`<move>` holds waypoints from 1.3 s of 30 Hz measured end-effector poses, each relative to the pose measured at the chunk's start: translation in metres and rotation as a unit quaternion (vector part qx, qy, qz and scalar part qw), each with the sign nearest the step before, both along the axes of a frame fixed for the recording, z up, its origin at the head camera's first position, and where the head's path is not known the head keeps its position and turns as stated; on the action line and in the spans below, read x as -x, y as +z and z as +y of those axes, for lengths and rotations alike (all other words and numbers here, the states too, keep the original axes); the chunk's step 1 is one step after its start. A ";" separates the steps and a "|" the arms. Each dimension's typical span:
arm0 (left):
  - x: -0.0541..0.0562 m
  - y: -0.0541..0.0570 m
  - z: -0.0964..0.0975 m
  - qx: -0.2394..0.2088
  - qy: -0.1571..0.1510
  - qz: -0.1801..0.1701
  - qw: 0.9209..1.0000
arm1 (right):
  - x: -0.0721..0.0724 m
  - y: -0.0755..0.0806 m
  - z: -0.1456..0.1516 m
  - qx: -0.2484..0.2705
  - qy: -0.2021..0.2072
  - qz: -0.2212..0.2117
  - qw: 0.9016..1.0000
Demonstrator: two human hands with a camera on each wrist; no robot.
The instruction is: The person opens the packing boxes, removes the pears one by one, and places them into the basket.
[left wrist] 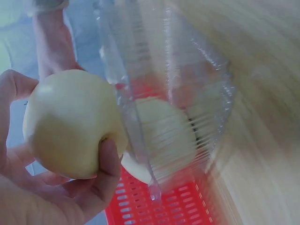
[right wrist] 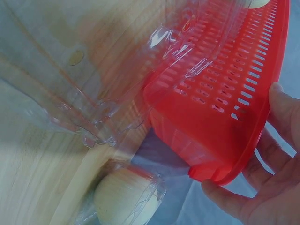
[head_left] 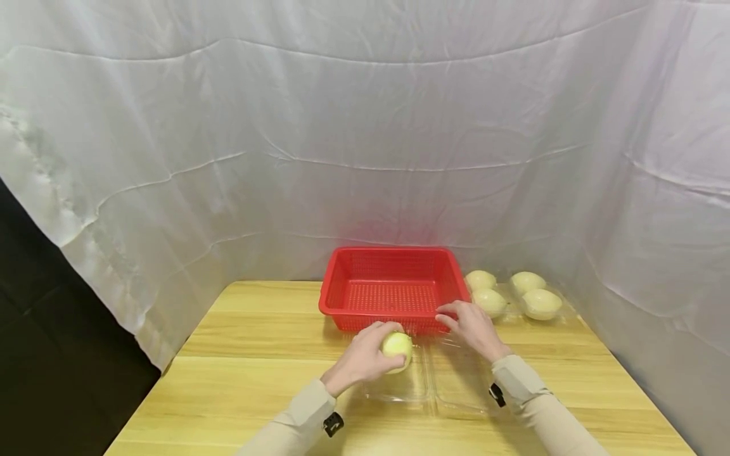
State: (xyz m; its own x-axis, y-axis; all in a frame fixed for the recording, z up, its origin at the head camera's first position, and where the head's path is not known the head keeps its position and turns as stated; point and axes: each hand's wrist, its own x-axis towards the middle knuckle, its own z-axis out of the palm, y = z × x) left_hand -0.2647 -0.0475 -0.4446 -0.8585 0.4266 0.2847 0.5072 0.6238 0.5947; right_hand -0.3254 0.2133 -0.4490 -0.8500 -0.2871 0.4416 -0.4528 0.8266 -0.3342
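Note:
My left hand (head_left: 371, 354) grips a round pale yellow fruit (left wrist: 75, 124), thumb and fingers curled about its sides. It is held over the left half of an open clear plastic box (head_left: 396, 398). A second pale fruit (left wrist: 164, 140) shows through the clear plastic in the left wrist view. My right hand (head_left: 470, 326) is at the front right corner of the red basket (head_left: 393, 313), above the box's right half. Its fingers (right wrist: 262, 150) are loosely bent and spread, and overlap the basket's rim in the right wrist view.
To the right of the basket, several pale yellow fruits (head_left: 542, 304) sit in clear plastic packs. All stand on a wooden table (head_left: 256, 380). A light grey curtain (head_left: 399, 126) hangs behind and along the sides. A dark area (head_left: 57, 342) lies beyond the left edge.

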 end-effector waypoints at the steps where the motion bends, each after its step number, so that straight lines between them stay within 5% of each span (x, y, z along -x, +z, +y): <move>1: 0.002 0.000 -0.001 -0.019 -0.003 -0.006 1.000 | 0.000 0.000 0.000 0.000 0.000 0.000 1.000; 9: 0.017 0.004 -0.012 -0.133 -0.031 -0.073 0.988 | 0.000 0.001 0.001 0.000 -0.001 -0.003 1.000; 16: 0.034 0.007 -0.026 -0.263 -0.006 -0.142 0.954 | 0.000 0.001 0.002 -0.003 -0.009 -0.007 1.000; 22: 0.043 0.010 -0.039 -0.321 0.018 -0.150 0.935 | 0.000 0.002 0.001 -0.005 -0.005 -0.006 1.000; 27: 0.054 0.013 -0.050 -0.313 0.038 -0.107 0.943 | 0.001 0.002 -0.001 -0.008 -0.002 -0.001 1.000; 32: 0.069 0.015 -0.057 -0.295 0.091 -0.054 0.950 | 0.000 0.002 0.000 -0.008 -0.006 -0.008 1.000; 39: 0.084 0.015 -0.056 -0.197 0.162 0.037 0.966 | -0.001 0.003 0.000 -0.009 -0.001 -0.014 1.000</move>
State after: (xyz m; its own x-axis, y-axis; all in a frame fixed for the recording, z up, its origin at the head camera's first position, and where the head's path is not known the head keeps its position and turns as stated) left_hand -0.3489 -0.1039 -0.4293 -0.8995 -0.0143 0.4367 0.3745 0.4898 0.7873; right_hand -0.3246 0.2130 -0.4460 -0.8625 -0.2929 0.4126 -0.4416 0.8339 -0.3311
